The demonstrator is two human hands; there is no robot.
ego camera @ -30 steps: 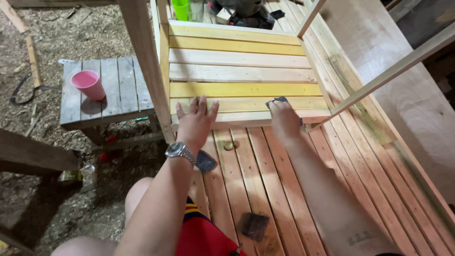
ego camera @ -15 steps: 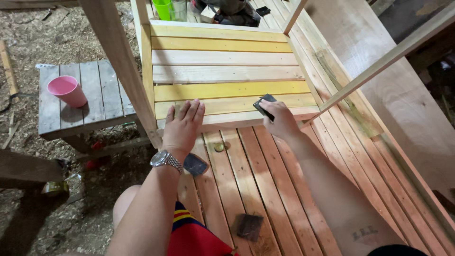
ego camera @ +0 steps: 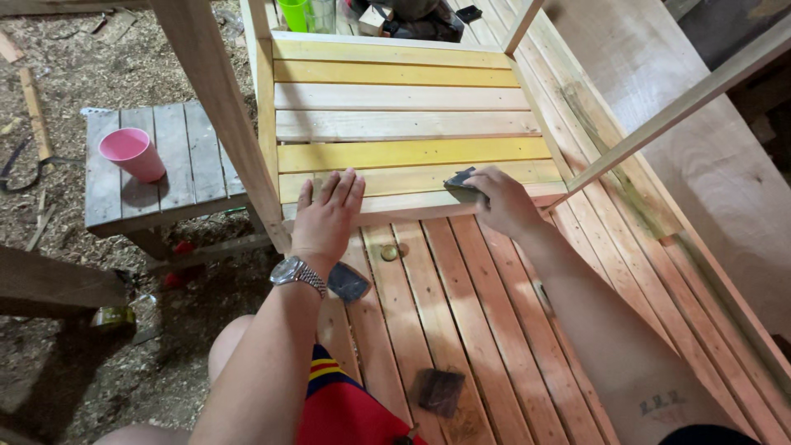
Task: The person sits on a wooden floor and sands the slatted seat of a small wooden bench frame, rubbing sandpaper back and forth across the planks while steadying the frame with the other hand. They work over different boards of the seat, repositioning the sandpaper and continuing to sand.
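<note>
I see the slatted panel (ego camera: 395, 124) striped in pale wood and bright yellow: 3 yellow slats between lighter, unpainted ones. The plank floor (ego camera: 461, 330) runs reddish-orange with darker grain lines. The sanding pad (ego camera: 461, 186) under my right hand (ego camera: 503, 202) is dark grey, almost black, like the 2 loose pieces (ego camera: 441, 391) on the floor. The cup (ego camera: 133, 154) is pink, on a weathered grey stool (ego camera: 165, 177). My wristwatch (ego camera: 297, 273) is silver; my shorts (ego camera: 346, 408) are red with yellow and dark stripes.
</note>
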